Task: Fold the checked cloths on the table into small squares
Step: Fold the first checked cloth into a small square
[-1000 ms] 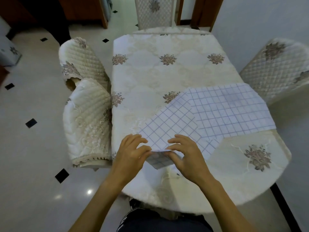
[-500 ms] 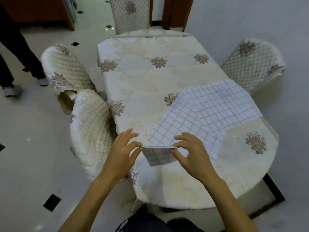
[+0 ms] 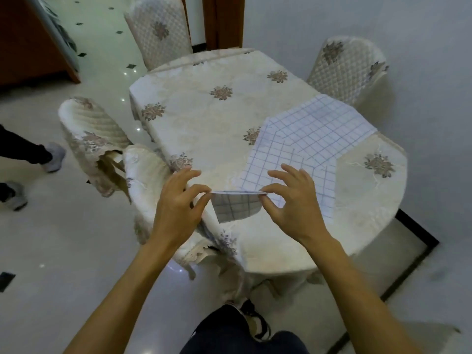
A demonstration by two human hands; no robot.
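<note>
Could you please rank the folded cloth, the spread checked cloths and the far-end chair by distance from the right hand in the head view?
1. folded cloth, pinched in the right hand.
2. spread checked cloths, flat on the table just beyond.
3. far-end chair, past the table's far end.

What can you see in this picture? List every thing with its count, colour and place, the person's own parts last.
table: one, cream cover with brown flowers, centre
folded checked cloth: one, white with blue lines, held up over the table's near edge
flat checked cloths: seemingly two, overlapping, white with blue lines, right side of the table
chairs: four, cream quilted covers; two left, one far end, one right
bystander's legs: dark trousers, grey shoes, left edge
floor: pale tiles, black diamonds
left hand: pinches the folded checked cloth's left top corner
right hand: pinches its right top corner
</note>
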